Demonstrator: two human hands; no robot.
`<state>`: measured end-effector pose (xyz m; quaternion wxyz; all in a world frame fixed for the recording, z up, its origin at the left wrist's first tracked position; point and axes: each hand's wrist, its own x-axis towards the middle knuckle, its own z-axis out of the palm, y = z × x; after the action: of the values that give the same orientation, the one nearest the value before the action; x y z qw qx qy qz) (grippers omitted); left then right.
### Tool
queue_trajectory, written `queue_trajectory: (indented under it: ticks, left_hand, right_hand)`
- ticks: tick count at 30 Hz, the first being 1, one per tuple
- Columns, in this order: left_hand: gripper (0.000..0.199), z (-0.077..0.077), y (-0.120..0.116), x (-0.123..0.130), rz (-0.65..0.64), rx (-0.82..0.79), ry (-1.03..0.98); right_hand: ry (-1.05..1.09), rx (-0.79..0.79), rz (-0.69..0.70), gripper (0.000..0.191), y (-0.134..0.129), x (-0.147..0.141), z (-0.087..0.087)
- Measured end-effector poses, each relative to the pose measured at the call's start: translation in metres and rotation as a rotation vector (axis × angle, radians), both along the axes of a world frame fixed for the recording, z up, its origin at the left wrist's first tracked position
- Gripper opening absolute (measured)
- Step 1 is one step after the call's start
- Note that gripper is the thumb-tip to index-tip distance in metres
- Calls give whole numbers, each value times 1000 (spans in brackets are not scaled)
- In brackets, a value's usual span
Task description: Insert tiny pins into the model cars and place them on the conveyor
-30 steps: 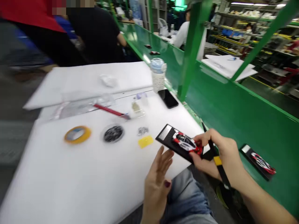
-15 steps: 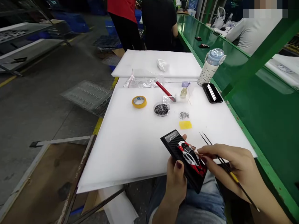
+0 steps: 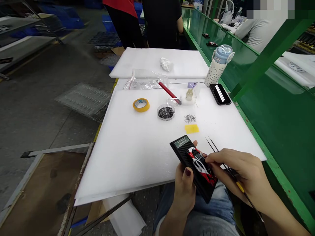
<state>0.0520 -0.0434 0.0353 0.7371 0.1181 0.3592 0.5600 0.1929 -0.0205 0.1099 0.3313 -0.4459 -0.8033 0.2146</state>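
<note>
A red and white model car [image 3: 200,165] is fixed on a black display base [image 3: 183,150], tilted over the table's front edge. My left hand [image 3: 185,188] grips the base from below, thumb on its near side. My right hand [image 3: 236,167] is closed round black tweezers with a yellow band [image 3: 240,186], tips pointing up and away. Its thumb and forefinger meet at the car's right side; anything pinched there is too small to make out. Beyond the base lie a yellow pad [image 3: 191,128], a pile of thin dark pieces [image 3: 190,118] and a round dish of black pieces [image 3: 166,112].
On the white table [image 3: 118,147] are yellow tape [image 3: 141,105], a red pen-like tool [image 3: 168,92], a small bottle [image 3: 189,94], a plastic bag [image 3: 145,82], a phone [image 3: 220,94] and a drinking bottle [image 3: 218,65]. A green post [image 3: 265,62] stands right. People are beyond.
The view has shifted slightly, moving the table items left and up in the picture. Both hands keep their hold, and the right fingertips stay by the car.
</note>
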Motion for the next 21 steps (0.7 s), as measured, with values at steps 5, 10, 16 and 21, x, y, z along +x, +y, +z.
queue_trajectory:
  ticks: [5,10,16,21]
  left_hand:
    - [93,1,0,1,4,-13,-6]
    - [98,2,1,-1,-43,2,-3]
    - [104,5,2,-1,-50,-3,-4]
    - [105,4,1,-1,-26,-15,5]
  right_hand:
    - [11,2,-11,19,-1,0,-2]
    - [31,-11,-24,19,-3,2,-7]
    - [17,-18,-8,21,-5,2,-6]
    - [25,-1,-11,21,-4,0,-4]
